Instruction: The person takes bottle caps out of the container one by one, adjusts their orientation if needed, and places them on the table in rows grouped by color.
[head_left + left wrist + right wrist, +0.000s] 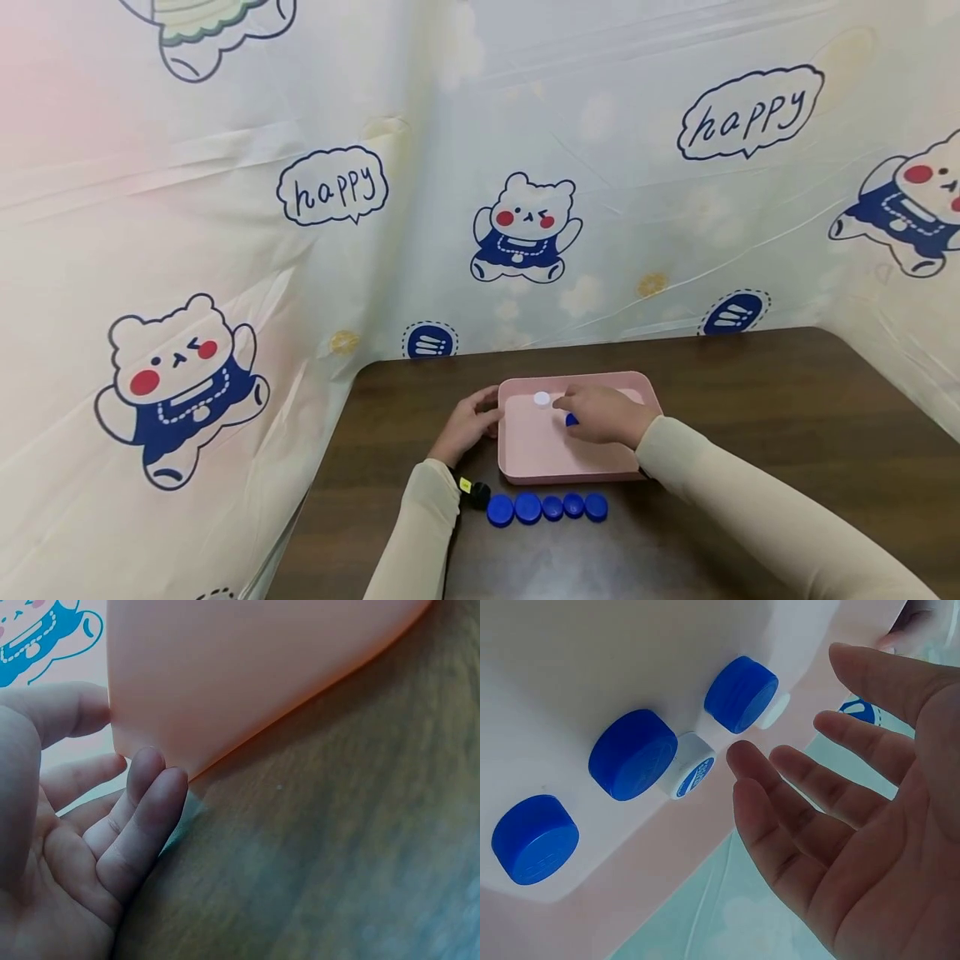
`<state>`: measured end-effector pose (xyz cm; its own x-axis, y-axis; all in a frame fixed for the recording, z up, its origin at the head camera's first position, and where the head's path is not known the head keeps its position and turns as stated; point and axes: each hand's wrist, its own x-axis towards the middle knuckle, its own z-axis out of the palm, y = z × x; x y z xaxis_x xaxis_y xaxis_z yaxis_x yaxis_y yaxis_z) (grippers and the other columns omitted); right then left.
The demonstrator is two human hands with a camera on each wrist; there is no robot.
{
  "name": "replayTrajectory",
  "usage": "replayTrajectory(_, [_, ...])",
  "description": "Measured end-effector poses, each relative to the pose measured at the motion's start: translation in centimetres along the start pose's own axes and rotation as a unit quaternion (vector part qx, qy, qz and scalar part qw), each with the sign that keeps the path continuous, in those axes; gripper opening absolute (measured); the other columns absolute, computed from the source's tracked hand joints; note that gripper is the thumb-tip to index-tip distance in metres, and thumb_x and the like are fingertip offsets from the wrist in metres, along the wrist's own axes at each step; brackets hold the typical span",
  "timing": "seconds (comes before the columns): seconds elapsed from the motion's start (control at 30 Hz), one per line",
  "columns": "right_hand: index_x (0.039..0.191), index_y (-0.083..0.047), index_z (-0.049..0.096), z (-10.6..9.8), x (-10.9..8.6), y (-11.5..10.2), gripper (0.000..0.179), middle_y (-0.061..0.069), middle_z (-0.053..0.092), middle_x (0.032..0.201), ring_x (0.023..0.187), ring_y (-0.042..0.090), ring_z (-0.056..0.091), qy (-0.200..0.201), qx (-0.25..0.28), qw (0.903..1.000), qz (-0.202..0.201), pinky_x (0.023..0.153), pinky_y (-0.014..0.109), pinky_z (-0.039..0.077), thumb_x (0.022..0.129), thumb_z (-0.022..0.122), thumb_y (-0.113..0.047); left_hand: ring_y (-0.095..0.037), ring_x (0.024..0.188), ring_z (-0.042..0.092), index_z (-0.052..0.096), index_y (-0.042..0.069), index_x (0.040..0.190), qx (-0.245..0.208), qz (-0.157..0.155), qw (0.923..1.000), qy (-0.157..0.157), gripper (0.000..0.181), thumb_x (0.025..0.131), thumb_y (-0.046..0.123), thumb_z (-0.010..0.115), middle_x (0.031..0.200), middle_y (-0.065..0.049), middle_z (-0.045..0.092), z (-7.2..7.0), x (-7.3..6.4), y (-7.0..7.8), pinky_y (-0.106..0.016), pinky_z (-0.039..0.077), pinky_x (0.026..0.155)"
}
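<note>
My left hand (463, 425) holds the left end of a pink tray (536, 450), its fingertips and thumb against the wall and rim, as the left wrist view shows. Over the tray, my right hand (603, 412) hovers with loosely bent fingers and nothing between them. A white bottle cap (542, 400) lies just left of its fingertips, and a blue bottle cap (572, 419) is partly hidden under the hand. The right wrist view shows three blue caps (634, 755) inside, a white cap with blue print (690, 766) and another white cap (774, 710) half covered.
A row of several blue bottle caps (528, 508) lies on the dark wooden table (757, 417) in front of the tray. A black device with a yellow label (476, 493) is at the left wrist. Behind the table hangs a printed cloth (630, 217).
</note>
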<state>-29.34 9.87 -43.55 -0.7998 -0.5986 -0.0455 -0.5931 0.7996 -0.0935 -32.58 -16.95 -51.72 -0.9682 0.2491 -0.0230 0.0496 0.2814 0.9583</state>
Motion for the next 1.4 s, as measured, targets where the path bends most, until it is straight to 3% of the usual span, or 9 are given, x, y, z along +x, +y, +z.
replayTrajectory(0.27, [0.127,-0.014,0.066,0.1,0.3,-0.1,0.041,0.002,0.063,0.107,0.092,0.016,0.060,-0.025,0.015,0.9996,0.003,0.090,0.039,0.051,0.089,0.071,-0.028,-0.025,0.078,0.065,0.052,0.015,0.141,-0.007,-0.008,0.9999,0.005,0.051,0.093,0.024,0.066,0.131,-0.008,0.057,0.0,-0.3,0.1,-0.037,0.057,0.071])
replayTrajectory(0.5, [0.119,-0.016,0.070,0.5,1.0,0.1,0.033,0.000,0.065,0.100,0.086,0.013,0.058,-0.035,-0.003,0.9993,-0.011,0.088,0.036,0.051,0.088,0.072,-0.026,-0.025,0.078,0.065,0.052,0.013,0.141,-0.012,-0.006,0.9999,0.008,0.050,0.094,0.022,0.066,0.130,-0.010,0.057,-0.1,-0.2,0.0,-0.036,0.057,0.071])
replayTrajectory(0.8, [0.119,-0.017,0.071,1.1,1.2,-0.4,0.030,0.002,0.069,0.109,0.095,0.017,0.063,-0.064,-0.012,0.9977,-0.019,0.093,0.038,0.050,0.090,0.069,-0.021,-0.025,0.077,0.065,0.054,0.011,0.139,-0.012,-0.014,0.9997,0.015,0.049,0.093,0.022,0.067,0.129,-0.010,0.058,-0.1,-0.6,-0.3,-0.036,0.057,0.071])
replayTrajectory(0.93, [0.118,-0.017,0.072,1.1,1.2,-0.5,0.029,0.001,0.069,0.109,0.093,0.015,0.063,-0.066,-0.019,0.9976,-0.010,0.093,0.037,0.050,0.089,0.069,-0.019,-0.025,0.078,0.065,0.053,0.010,0.139,-0.017,0.002,0.9998,0.010,0.049,0.094,0.021,0.066,0.131,-0.012,0.057,0.1,-0.6,-0.3,-0.036,0.057,0.072])
replayTrajectory(1.13, [0.115,-0.016,0.073,1.8,1.4,-0.6,0.027,0.001,0.070,0.107,0.092,0.016,0.063,-0.073,-0.014,0.9971,-0.017,0.093,0.038,0.050,0.088,0.071,-0.016,-0.023,0.078,0.066,0.053,0.008,0.139,-0.018,-0.005,0.9998,0.009,0.049,0.094,0.020,0.066,0.132,-0.013,0.057,0.2,-0.8,-0.6,-0.036,0.057,0.071])
replayTrajectory(1.4, [0.114,-0.017,0.073,1.2,1.7,-0.3,0.027,0.001,0.070,0.105,0.090,0.017,0.063,-0.068,-0.036,0.9967,-0.025,0.092,0.038,0.050,0.087,0.072,-0.013,-0.024,0.082,0.066,0.054,0.013,0.139,-0.004,-0.008,0.9998,0.016,0.047,0.094,0.024,0.066,0.130,-0.009,0.058,0.1,-0.4,0.1,-0.035,0.057,0.074])
